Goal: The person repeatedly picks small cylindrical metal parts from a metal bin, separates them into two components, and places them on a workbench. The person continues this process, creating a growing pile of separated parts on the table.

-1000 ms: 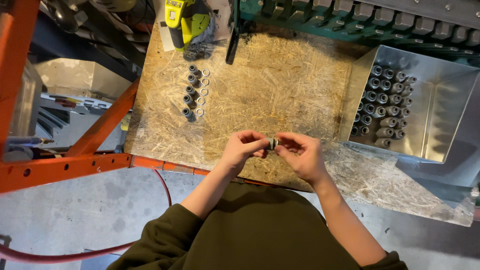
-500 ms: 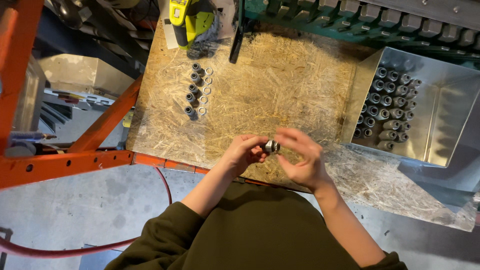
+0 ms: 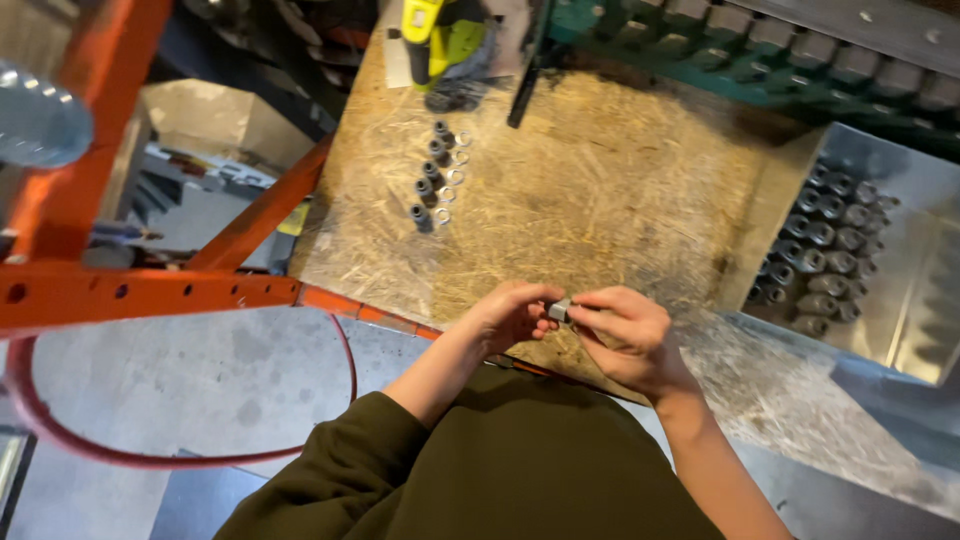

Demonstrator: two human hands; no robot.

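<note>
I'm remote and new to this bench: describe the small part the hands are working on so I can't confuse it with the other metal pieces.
Start at the chipboard bench top and come to its near edge, where the left hand and right hand meet. Pinched between their fingertips is a small grey metal piece. It is the only one off the surface: the similar dark pieces stand in a row with rings beside them or fill the metal tray.

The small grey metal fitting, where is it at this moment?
In the head view, the small grey metal fitting is low and just right of centre, pinched between the left hand and right hand, over the near edge of the chipboard bench.
</note>
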